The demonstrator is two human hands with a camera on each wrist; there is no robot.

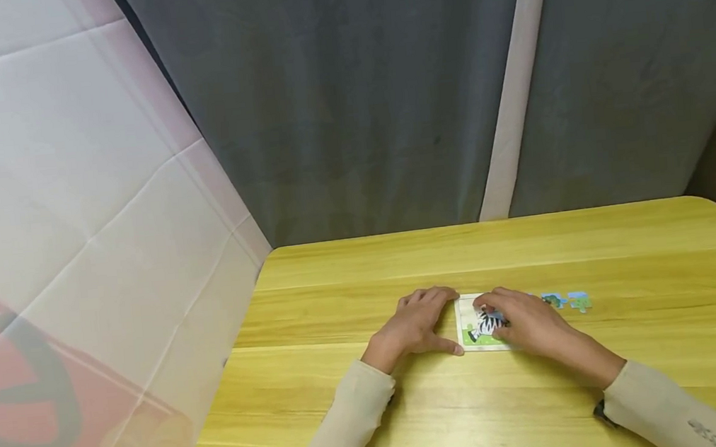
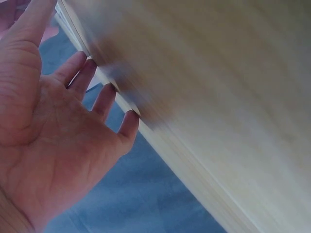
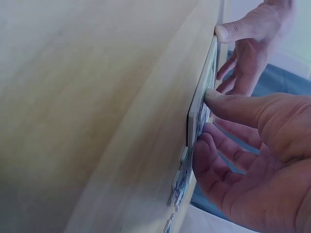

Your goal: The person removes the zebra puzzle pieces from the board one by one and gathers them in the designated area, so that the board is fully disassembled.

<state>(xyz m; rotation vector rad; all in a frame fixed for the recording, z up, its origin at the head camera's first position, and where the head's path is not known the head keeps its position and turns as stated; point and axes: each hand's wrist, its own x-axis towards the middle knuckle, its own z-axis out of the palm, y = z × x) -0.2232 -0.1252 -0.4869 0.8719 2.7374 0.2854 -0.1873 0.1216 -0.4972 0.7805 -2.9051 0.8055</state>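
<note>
A small framed zebra jigsaw puzzle (image 1: 484, 339) lies on the wooden table. My left hand (image 1: 419, 323) rests at its left side, thumb by the lower left corner and fingertips by the upper left one. In the left wrist view the left hand's fingers (image 2: 103, 99) stretch out, lightly bent, against the tabletop. Over the right part of the puzzle, my right hand (image 1: 529, 322) has its thumb and curled fingers (image 3: 209, 160) round a puzzle piece (image 1: 497, 316) at the zebra picture. The palm and fingers hide much of the puzzle's right side.
Loose jigsaw pieces (image 1: 579, 301) in blue and green lie just right of the right hand. The wooden table (image 1: 350, 274) ends at a grey curtain (image 1: 348, 111) behind, and a pale printed cloth (image 1: 88, 204) hangs along the left.
</note>
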